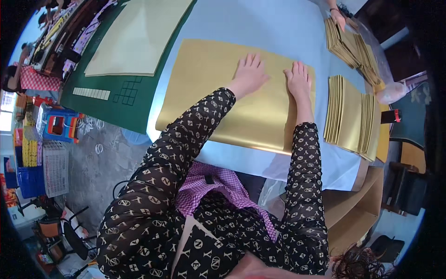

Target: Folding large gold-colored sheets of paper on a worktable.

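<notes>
1. The gold sheet (209,79) is broad, smooth and shiny, with a bright band of reflected light toward its near edge. A darker strip runs down it beside the right forearm; whether this is a fold or a shadow, I cannot tell.
2. It lies flat on the pale blue tabletop (260,23), in front of the person, its near edge roughly in line with the tabletop's.
3. Left of the gold sheet is a green mat (130,116), bearing cream paper (134,42) and a white strip (91,94) marked off in small boxes.
4. Right of the gold sheet stand folded gold bundles (350,121). More bundles (357,51) lie beyond these, with another person's hand (338,19) at them.
5. Well left of the gold sheet, on the grey floor (107,158), are blue and red stools (60,125) and a pale crate (55,167). Below its right side is a brown box (353,209).
6. The left hand (250,76) rests palm down right of the gold sheet's middle, fingers pointing away; its grip is flattened, clasping nothing.
7. The right hand (298,83) presses near the gold sheet's right edge, arm stretched forward, its grip likewise flat and holding nothing.
</notes>
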Demonstrator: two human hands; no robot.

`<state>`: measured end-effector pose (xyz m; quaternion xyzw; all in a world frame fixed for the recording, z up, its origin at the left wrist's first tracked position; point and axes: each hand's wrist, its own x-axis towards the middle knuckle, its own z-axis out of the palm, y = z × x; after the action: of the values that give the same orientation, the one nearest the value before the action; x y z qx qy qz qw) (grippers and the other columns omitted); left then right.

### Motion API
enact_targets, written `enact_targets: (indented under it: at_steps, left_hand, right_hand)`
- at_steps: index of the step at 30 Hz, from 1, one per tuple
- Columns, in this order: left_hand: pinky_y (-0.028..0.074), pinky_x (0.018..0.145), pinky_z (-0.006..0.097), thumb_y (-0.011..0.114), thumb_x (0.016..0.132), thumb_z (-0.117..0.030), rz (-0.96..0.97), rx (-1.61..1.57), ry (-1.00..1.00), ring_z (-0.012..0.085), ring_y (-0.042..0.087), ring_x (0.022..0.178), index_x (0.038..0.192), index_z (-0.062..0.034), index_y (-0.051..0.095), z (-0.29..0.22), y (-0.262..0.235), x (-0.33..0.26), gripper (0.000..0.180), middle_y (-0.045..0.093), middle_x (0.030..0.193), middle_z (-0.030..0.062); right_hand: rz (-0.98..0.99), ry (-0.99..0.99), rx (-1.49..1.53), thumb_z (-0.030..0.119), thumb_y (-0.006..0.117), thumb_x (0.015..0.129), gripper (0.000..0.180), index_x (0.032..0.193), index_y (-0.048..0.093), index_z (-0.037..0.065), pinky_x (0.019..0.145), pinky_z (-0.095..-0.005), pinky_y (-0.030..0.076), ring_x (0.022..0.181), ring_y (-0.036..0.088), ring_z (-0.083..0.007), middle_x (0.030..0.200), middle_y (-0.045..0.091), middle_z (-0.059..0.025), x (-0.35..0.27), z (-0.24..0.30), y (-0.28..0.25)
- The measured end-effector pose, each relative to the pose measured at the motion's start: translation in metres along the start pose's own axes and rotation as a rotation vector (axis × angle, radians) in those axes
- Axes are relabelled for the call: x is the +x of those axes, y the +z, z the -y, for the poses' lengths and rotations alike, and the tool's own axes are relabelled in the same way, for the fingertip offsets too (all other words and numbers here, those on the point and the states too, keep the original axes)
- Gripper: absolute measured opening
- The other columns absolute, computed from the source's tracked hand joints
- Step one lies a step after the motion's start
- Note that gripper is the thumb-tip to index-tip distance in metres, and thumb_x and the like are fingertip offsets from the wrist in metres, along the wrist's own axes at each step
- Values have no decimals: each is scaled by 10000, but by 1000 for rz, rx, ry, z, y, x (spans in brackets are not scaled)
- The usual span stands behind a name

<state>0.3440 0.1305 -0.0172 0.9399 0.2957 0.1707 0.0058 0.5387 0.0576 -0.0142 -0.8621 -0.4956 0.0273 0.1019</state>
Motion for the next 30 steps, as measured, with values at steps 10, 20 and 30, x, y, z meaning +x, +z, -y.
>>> enact_targets:
  at_steps: [10,20,30]
  left_hand:
    - [215,1077,536,401,912,-466,49,144,-346,350,269,1352,1399,1,294,114,-10,-9,683,265,1477,188]
    - [274,1051,553,398,919,-462,200,300,-514,359,306,1315,1333,-52,386,188,-58,-48,583,367,1385,182]
    - [372,957,554,475,911,-382,180,289,-338,372,419,1223,1258,-44,458,132,-94,-41,485,479,1258,201]
  right_hand:
    - [-65,-20,-32,493,317,926,633,1444,270,133,1128,-439,141,1414,160,-225,1528,209,-58,6,-11,10]
    - [-61,-30,-33,489,337,929,628,1436,278,124,1129,-447,146,1408,179,-227,1518,230,-54,-1,-10,6]
    - [-95,-113,-42,463,323,947,578,1403,314,108,1119,-456,173,1392,211,-248,1498,267,-72,10,-12,12]
